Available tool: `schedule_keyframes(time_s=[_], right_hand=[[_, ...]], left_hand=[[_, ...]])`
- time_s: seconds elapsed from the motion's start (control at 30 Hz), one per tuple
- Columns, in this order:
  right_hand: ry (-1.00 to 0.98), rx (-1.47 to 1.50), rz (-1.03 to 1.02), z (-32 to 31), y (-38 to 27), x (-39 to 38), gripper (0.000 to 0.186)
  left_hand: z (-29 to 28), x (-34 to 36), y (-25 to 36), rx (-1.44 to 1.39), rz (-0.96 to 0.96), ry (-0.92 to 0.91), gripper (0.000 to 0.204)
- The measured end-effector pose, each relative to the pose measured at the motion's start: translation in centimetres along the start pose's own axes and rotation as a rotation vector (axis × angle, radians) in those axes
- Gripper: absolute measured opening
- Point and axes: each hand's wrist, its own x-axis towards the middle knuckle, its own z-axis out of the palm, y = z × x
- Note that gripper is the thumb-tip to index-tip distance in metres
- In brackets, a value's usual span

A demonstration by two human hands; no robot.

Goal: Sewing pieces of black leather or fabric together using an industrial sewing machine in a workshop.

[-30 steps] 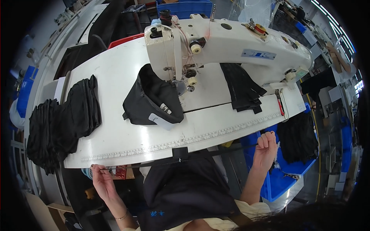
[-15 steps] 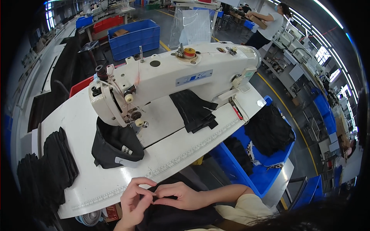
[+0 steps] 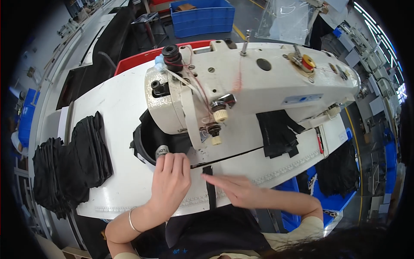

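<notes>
A curved black fabric piece [image 3: 144, 138] with a small printed label [image 3: 162, 150] stands on the white table, partly under the head of the sewing machine [image 3: 254, 82]. My left hand [image 3: 171, 180], a thin bracelet on its wrist, is closed on the near edge of that piece, just below the label; its fingertips are partly hidden. A narrow black strip [image 3: 210, 190] lies across the table's front edge, its lower end toward my lap. Beside it, my right hand [image 3: 239, 190] holds nothing, fingers stretched out flat and pointing left, their tips close to the strip's upper end.
Stacked black fabric pieces [image 3: 92, 144] lie at the left end of the table. More black cut pieces [image 3: 278, 134] rest under the machine arm. Thread snips [image 3: 320, 140] lie at the right. A blue bin [image 3: 345, 196] with black fabric stands beyond the right edge.
Both hands have risen from my lap onto the table. The left has taken hold of the fabric piece near the needle, and a black strip now lies by the right. The view has shifted left.
</notes>
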Motion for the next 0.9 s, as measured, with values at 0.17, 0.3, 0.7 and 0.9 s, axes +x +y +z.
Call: schedule_keyframes(time_s=[0.17, 0.3, 0.7, 0.9], right_hand=[[0.087, -0.723, -0.393, -0.6, 5.4, 5.3, 0.029], [-0.124, -0.928, -0.509, 0.5, 8.1, 6.1, 0.009], [0.055, -0.629, -0.329, 0.3, 8.1, 4.9, 0.010], [0.059, -0.632, -0.357, -0.6, 6.7, 5.2, 0.009]], left_hand=[[1.6, 1.9, -1.7, -0.548, -0.125, 0.080, 0.024], [2.9, 1.7, -3.1, -0.371, -0.076, 0.007, 0.021], [8.5, 0.3, -2.5, -1.068, -0.242, -0.141, 0.036], [11.4, -2.1, -2.1, -1.055, -0.273, -0.198, 0.037]])
